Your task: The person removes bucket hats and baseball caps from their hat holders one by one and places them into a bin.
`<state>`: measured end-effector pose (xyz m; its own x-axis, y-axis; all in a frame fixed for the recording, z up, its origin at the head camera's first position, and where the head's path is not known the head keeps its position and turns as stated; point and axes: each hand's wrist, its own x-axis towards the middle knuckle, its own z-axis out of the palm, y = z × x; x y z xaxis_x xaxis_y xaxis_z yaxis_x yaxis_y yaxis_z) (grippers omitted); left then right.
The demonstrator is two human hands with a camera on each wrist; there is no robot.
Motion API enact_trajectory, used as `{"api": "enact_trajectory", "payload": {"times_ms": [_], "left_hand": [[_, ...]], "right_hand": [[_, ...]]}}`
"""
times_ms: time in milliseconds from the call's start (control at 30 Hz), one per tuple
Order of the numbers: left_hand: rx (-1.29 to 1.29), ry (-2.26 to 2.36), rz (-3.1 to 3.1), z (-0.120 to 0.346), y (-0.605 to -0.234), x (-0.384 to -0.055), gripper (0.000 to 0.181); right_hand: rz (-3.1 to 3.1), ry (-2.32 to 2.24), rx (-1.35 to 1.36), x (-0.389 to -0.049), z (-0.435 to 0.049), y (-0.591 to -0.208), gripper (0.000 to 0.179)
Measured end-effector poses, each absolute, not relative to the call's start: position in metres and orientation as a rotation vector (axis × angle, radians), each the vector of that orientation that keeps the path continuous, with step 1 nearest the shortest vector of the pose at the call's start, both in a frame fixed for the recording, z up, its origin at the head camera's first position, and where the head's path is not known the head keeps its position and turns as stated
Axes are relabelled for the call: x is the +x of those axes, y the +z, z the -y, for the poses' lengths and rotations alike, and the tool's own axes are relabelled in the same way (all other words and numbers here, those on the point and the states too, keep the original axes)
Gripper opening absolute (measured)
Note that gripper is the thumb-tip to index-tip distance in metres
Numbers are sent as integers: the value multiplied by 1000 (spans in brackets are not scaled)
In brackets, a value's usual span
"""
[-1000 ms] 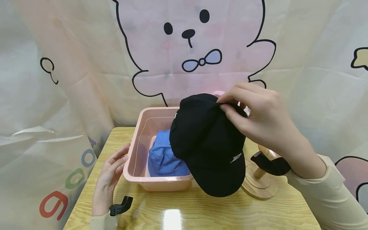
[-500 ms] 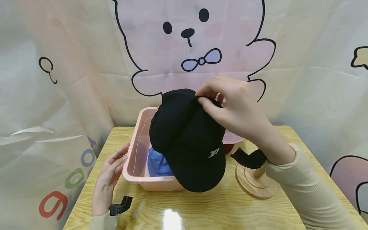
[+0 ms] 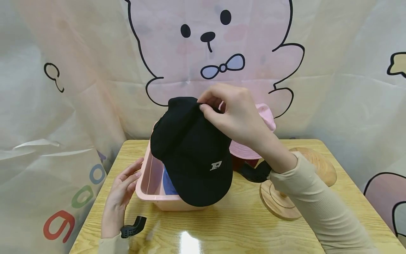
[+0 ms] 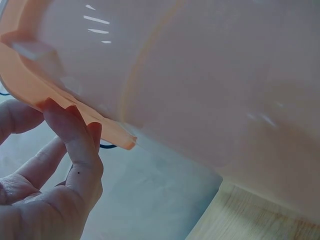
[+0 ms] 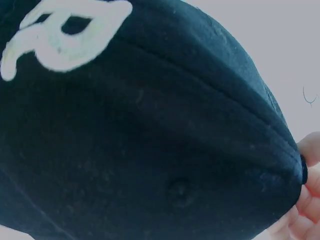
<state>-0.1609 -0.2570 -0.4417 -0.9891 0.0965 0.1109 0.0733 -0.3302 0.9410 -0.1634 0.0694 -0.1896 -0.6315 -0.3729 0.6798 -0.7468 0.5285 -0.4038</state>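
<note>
Black cap (image 3: 191,151) hangs over the pink bin (image 3: 171,205), pinched at the crown top by the right hand (image 3: 231,113).
Head view: long axis runs crown to brim, brim pointing nearward, slightly right; right hand nearer, above the crown, left hand (image 3: 124,183) at the bin's left side. Left wrist: fingers loosely bent against the rim, no firm grip evident. Right wrist: crown top meets the fingertips.

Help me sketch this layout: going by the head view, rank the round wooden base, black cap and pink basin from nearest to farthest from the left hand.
1. Pink basin: the left hand is at its left rim.
2. Black cap: right of the hand, near the middle.
3. Round wooden base: well over to the right.
</note>
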Motion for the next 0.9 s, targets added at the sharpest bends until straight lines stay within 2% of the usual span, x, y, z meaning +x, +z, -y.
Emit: {"api": "enact_trajectory", "payload": {"times_ms": [900], "left_hand": [[146, 2510, -1848, 256, -440, -162, 40]], "right_hand": [[2263, 1238, 720, -200, -33, -212, 7]]}}
